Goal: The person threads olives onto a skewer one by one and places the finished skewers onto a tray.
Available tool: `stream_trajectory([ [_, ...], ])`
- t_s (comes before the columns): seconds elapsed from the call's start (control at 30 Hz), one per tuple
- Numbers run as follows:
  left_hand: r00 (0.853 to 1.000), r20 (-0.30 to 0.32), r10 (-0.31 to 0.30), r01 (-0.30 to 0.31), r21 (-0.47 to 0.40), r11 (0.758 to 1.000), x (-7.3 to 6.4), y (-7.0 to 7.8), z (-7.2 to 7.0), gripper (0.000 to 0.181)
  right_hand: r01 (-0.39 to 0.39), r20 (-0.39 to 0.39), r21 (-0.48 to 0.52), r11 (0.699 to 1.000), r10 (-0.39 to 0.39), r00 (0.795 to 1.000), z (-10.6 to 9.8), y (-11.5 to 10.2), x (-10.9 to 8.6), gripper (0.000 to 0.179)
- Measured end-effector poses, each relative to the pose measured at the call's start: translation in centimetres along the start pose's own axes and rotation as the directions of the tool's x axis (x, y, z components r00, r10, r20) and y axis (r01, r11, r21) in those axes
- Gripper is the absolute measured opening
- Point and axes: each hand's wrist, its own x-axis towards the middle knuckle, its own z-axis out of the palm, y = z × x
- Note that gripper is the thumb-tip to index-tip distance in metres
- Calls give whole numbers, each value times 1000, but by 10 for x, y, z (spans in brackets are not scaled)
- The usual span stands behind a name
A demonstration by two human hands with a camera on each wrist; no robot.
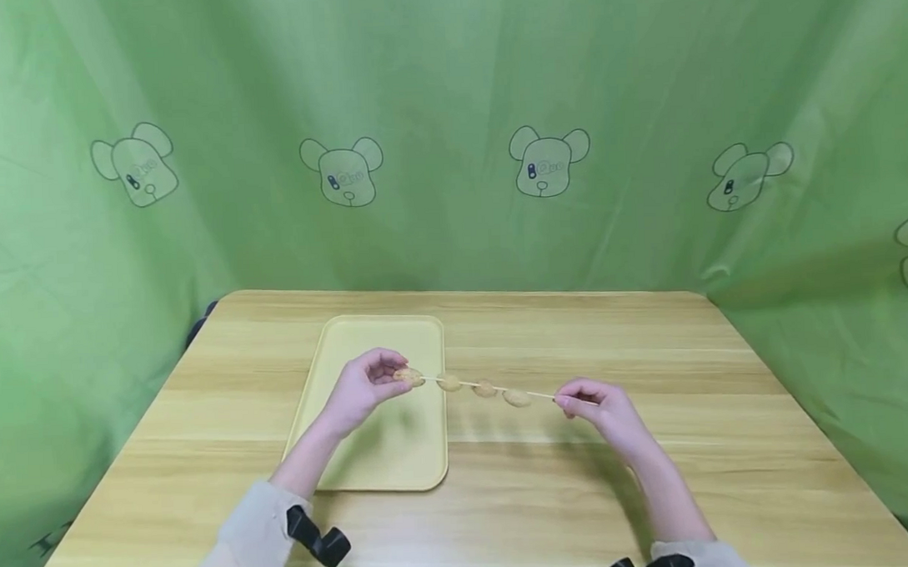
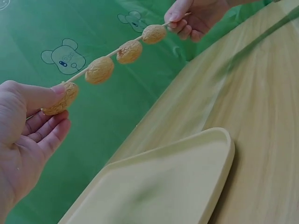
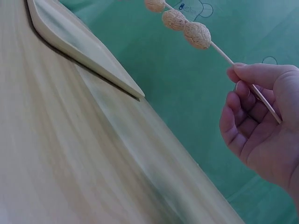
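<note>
A thin wooden skewer [image 1: 540,394] is held up above the table, strung with several wrinkled, golden-brown oval puffs. At its left end, my left hand [image 1: 358,393] pinches the end puff [image 2: 68,96] between thumb and fingers. My right hand [image 1: 603,408] grips the bare right end of the skewer, whose tail lies along the palm in the right wrist view. Between the hands, the other puffs, such as the one nearest the left hand [image 2: 99,70], sit spaced along the stick. The left hand is over a pale yellow tray [image 1: 418,452].
The tray lies left of centre on a wood-grain table [image 1: 551,497]. Behind and around the table hangs a green curtain [image 1: 446,67] printed with bear heads. A black wrist strap [image 1: 316,539] shows on the left forearm.
</note>
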Motion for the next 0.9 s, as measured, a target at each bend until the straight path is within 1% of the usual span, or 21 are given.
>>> stream_trajectory([
  [0.1,1000,-24,-11,10,-49,999,1,2,-1,29,24,3,24,999,-24,1000,4,-3,4,20],
  [0.23,1000,-20,2,-4,-92,996,1,2,0,29,60,4,52,997,-60,998,7,-6,6,19],
  [0.33,1000,-14,3,-5,-113,994,1,2,0,29,51,13,59,997,-52,999,10,-6,8,19],
  [0.47,1000,-18,9,-11,-112,994,1,2,0,29,28,22,61,998,-29,999,13,-5,9,20],
  [0.63,1000,-16,1,-3,-108,994,3,1,1,29,28,11,71,997,-29,1000,13,-4,9,22],
  [0.9,1000,-25,-4,2,-70,998,3,-5,4,28,61,31,54,997,-63,998,9,1,7,18],
])
